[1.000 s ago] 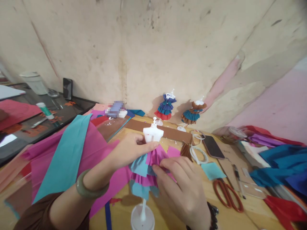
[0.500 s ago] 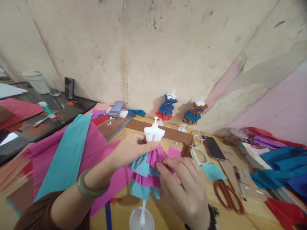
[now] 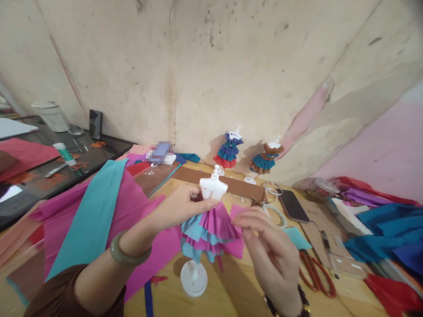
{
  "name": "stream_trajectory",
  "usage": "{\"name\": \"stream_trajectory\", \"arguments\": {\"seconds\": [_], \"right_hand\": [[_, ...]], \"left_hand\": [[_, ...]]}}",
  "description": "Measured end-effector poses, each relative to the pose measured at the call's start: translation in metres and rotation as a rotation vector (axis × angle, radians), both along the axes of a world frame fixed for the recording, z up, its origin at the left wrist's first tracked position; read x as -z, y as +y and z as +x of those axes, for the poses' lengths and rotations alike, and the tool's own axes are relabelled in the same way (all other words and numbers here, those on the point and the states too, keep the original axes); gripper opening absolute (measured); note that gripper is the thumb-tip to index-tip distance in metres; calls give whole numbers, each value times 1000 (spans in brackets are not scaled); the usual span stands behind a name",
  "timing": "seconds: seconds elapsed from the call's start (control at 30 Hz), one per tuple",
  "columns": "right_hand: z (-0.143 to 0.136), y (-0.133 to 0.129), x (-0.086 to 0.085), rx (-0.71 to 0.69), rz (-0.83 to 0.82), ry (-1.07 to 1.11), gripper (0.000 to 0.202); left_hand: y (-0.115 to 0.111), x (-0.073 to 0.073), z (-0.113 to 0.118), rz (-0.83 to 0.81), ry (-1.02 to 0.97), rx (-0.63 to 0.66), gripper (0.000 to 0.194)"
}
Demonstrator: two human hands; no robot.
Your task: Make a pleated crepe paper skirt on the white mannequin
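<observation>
A small white dress-form mannequin [image 3: 213,187] stands tilted in front of me, its round base [image 3: 194,281] showing below. It wears a skirt of layered turquoise and pink crepe-paper ruffles [image 3: 193,226]. My left hand [image 3: 180,204] is closed around its waist, the thumb pressing across the front at the top of the skirt. On the right side, my right hand [image 3: 272,251] has thumb and fingers pinched at the outer edge of the uppermost pink ruffle [image 3: 218,222]. The exact contact at those fingertips is partly hidden.
Pink crepe paper [image 3: 132,207] and a turquoise strip [image 3: 87,220] lie left. Two dressed mannequins [image 3: 229,149] stand by the wall. Orange-handled scissors [image 3: 317,273], a phone [image 3: 293,205], tape rolls [image 3: 276,215] and a pen [image 3: 328,251] lie right. A glue stick [image 3: 64,154] is far left.
The mannequin's base has swung up and away from me, and the skirt has tilted. My right hand has moved right, drawing the pink ruffle outward. My left hand keeps its hold.
</observation>
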State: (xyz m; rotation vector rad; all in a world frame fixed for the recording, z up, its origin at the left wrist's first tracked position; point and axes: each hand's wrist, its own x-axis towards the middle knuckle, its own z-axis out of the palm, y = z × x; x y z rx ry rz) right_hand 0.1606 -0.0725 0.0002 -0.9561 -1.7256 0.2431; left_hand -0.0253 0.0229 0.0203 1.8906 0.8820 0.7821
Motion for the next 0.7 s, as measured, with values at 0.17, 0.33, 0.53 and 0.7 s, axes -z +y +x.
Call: {"name": "stream_trajectory", "arguments": {"seconds": [0.17,0.33,0.53,0.7], "right_hand": [[6,12,13,83,-361,198,24],[2,13,13,35,-470,237,35],[-1,11,8,43,-487,234,46],[-3,11,7,82,-477,206,46]], "left_hand": [[-6,-5,-2,-9,75,90,30],[-8,-5,-3,-19,64,168,28],[-6,1,-2,-27,94,226,32],[-5,3,-1,16,177,207,37]]}}
